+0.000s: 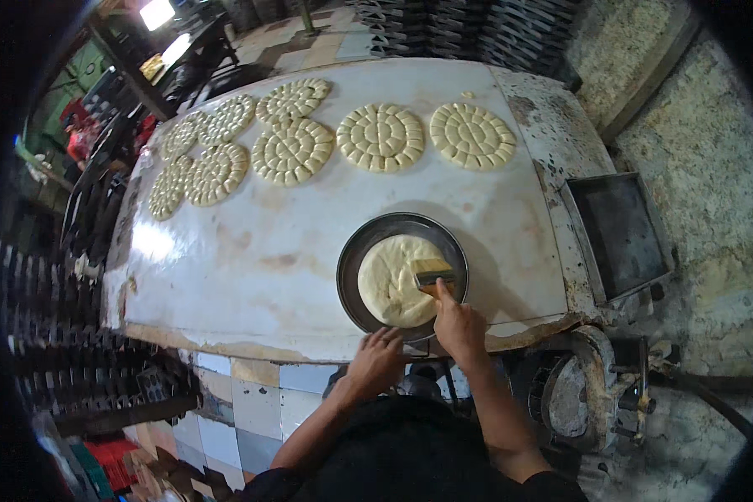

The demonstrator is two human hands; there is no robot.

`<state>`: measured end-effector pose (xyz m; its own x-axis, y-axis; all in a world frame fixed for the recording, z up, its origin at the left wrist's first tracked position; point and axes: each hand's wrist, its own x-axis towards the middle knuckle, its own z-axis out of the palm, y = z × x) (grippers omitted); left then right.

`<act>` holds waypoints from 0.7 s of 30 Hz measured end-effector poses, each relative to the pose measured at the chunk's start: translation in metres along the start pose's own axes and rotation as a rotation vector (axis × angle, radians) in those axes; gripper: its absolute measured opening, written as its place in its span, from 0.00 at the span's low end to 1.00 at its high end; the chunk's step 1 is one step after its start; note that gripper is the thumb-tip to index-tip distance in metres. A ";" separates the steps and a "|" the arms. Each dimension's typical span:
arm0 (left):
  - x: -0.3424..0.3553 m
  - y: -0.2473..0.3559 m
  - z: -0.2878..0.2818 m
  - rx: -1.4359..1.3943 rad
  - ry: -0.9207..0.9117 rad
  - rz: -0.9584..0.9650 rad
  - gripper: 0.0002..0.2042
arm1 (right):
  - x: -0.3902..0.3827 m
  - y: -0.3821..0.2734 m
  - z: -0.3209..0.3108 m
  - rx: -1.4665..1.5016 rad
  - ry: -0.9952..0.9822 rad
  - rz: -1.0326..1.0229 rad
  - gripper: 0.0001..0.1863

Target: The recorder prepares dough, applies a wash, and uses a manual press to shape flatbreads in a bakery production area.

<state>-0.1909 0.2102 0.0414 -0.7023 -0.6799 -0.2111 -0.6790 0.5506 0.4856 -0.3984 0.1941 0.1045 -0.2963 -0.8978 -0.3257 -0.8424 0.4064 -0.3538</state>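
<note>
A round dark metal pan [360, 251] sits near the front edge of the pale worktable [293, 243], holding a smooth disc of pale dough [391, 280]. My right hand [458, 322] grips the handle of a flat pastry brush [433, 272], whose bristles rest on the right side of the dough. My left hand [378, 356] lies at the pan's near rim by the table's front edge, fingers spread and holding nothing.
Several round patterned dough discs [381, 136] lie in rows across the far part of the table. A dark rectangular tray [619, 234] sits at the right. Stacked dark trays [477, 29] stand behind, racks at the left, a machine [594, 393] at the lower right.
</note>
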 end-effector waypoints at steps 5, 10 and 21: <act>0.054 -0.013 0.027 0.287 0.110 0.316 0.36 | 0.038 0.042 0.058 0.228 0.225 -0.056 0.23; 0.096 -0.042 -0.051 -0.087 -0.284 0.339 0.31 | -0.033 -0.024 0.032 1.353 0.060 0.702 0.15; 0.227 -0.164 -0.112 -0.380 0.142 0.402 0.19 | -0.017 -0.046 0.020 1.161 0.349 0.868 0.12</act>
<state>-0.2147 -0.0885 0.0093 -0.8363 -0.5255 0.1566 -0.2212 0.5847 0.7805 -0.3457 0.1936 0.1091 -0.7367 -0.2369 -0.6334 0.4185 0.5761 -0.7021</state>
